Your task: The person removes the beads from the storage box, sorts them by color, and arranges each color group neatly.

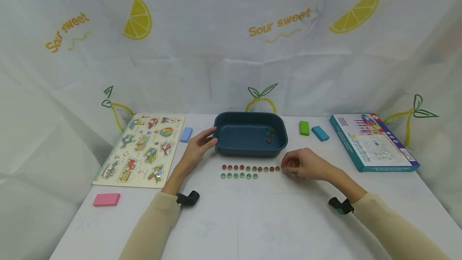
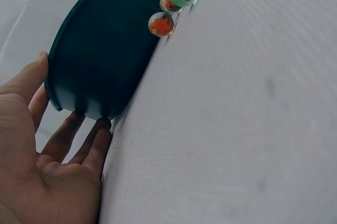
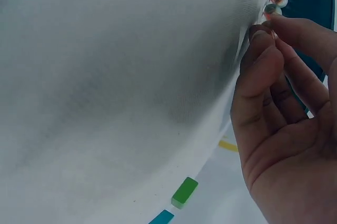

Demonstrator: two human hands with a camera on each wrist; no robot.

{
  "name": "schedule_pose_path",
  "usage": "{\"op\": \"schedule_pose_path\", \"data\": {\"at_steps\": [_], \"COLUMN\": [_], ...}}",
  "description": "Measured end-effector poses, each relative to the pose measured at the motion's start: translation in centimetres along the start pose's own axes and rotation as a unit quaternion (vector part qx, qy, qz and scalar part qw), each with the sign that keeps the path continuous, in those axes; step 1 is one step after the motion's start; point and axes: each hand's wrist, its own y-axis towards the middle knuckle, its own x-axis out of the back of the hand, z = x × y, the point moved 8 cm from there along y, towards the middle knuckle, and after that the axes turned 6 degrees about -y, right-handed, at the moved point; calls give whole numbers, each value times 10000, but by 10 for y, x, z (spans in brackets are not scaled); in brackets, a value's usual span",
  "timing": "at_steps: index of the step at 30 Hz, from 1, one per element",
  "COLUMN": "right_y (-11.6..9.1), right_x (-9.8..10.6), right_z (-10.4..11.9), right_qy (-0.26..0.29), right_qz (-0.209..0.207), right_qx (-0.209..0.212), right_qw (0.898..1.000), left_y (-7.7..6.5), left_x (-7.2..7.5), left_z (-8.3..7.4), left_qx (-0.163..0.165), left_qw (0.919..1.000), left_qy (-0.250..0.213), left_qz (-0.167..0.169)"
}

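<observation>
The left hand (image 1: pixel 195 150) rests its fingertips on the left end of a dark blue rectangular tray (image 1: pixel 249 152). In the left wrist view its fingers (image 2: pixel 64 135) touch the tray's outer wall, the thumb by the rim. Between thumb and curled fingers, the right hand (image 1: pixel 306 164) pinches a glass marble (image 3: pixel 273 33), largely hidden, at the right end of a row. That row of red-orange and greenish marbles (image 1: pixel 248 168) lies in front of the tray, with a shorter row of green marbles (image 1: pixel 236 175) nearer me. Several marbles (image 1: pixel 270 132) sit inside the tray at its right.
A picture puzzle board (image 1: pixel 144 149) and a light blue block (image 1: pixel 186 135) lie left, a pink block (image 1: pixel 106 199) nearer. Green (image 1: pixel 304 128) and blue (image 1: pixel 320 133) blocks and a flat box (image 1: pixel 375 141) lie right. A printed white cloth (image 1: pixel 231 75) hangs behind.
</observation>
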Motion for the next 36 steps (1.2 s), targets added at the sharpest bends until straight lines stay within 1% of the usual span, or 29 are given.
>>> {"op": "schedule_pose_path", "data": {"at_steps": [6,10,13,17,19,22,26,28,31,33,36], "right_y": [1,-1,-2,4,14,37,72,89,110,120,129], "right_x": [-4,0,12,37,50,67,82,85,85,83,76], "right_z": [-4,-2,4,19,27,36,38,36,32,28,23], "right_qy": [-7,-59,-105,-20,33,76,-19,-128,-384,-499,-640], "right_qz": [98,144,122,99,128,205,388,484,724,925,1329], "right_qx": [-64,-2,111,202,190,42,-363,-591,-1024,-1349,-1723], "right_qw": [9999,9999,9998,9997,9997,9998,9986,9970,9914,9853,9739], "left_y": [-1,-1,-1,-1,0,0,1,1,2,1,1], "left_x": [-1,-1,-1,0,1,3,3,3,2,2,2], "left_z": [2,1,1,1,1,3,5,4,2,1,1], "left_qx": [13,-21,-37,-52,-39,-4,25,10,-7,-4,8], "left_qw": [10000,10000,10000,10000,10000,10000,10000,10000,10000,10000,10000], "left_qy": [-33,-1,29,66,46,12,-9,-1,23,26,23], "left_qz": [2,-9,-6,-10,-35,-66,-47,-28,-16,-17,-3]}}
